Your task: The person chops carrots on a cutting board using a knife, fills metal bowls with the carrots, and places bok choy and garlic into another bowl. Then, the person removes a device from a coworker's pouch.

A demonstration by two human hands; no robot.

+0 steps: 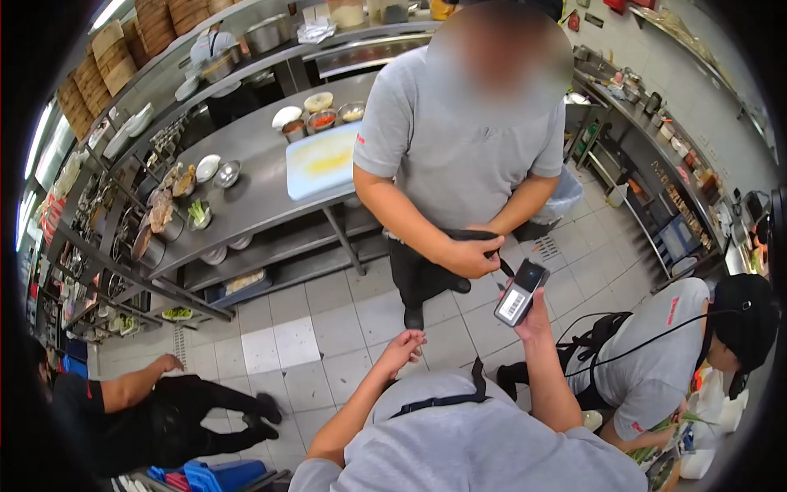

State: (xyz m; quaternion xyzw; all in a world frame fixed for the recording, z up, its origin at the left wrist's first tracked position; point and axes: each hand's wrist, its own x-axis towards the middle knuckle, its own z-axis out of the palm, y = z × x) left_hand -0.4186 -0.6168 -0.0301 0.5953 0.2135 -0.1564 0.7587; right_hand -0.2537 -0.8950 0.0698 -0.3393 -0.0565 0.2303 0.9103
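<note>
My right hand [537,320] is wrapped round a small dark rectangular device [522,293] with a white barcode label on the face turned up; its exact kind I cannot make out. Loosely curled, my left hand [402,354] is held out in front of my body, and I see nothing in it. Just beyond the device stands a co-worker in a grey shirt [471,139]. That person's hands [475,252] are together at the waist near a black strap.
A steel worktable [262,176] at the left carries a cutting board [322,164] and several bowls. One co-worker in black [156,410] is at lower left; another in grey [656,353] bends at the right. A lined bin [560,199] stands behind the facing person.
</note>
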